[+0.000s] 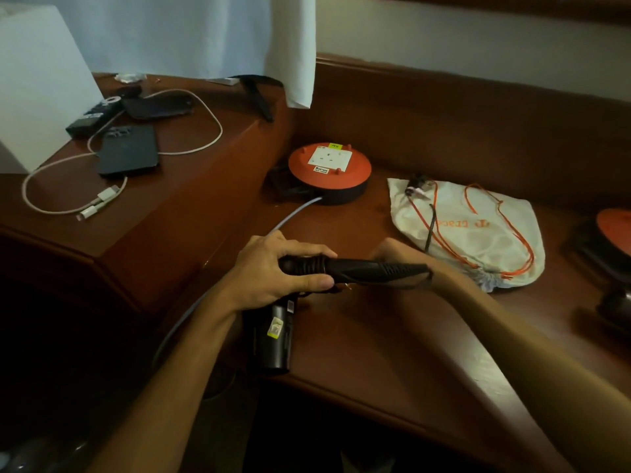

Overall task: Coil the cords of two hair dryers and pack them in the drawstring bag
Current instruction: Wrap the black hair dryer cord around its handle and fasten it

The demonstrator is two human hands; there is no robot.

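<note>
A black hair dryer (370,270) is held over the wooden desk (392,353). Its long ribbed part lies sideways and its barrel (277,336) points down toward me. My left hand (273,271) grips the ribbed left end. My right hand (396,250) sits behind the right end, fingers hidden by the dryer. A thin black cord (415,285) loops from that end across my right wrist. The white drawstring bag (478,240) with orange strings lies flat to the right, beyond my right hand.
An orange cable reel (329,165) with a socket stands at the back; its grey cable (297,213) runs under my left hand. A raised ledge on the left holds a phone (129,150) and a white charging cable (201,104). Another orange reel (616,233) and a dark object (614,302) sit at the right edge.
</note>
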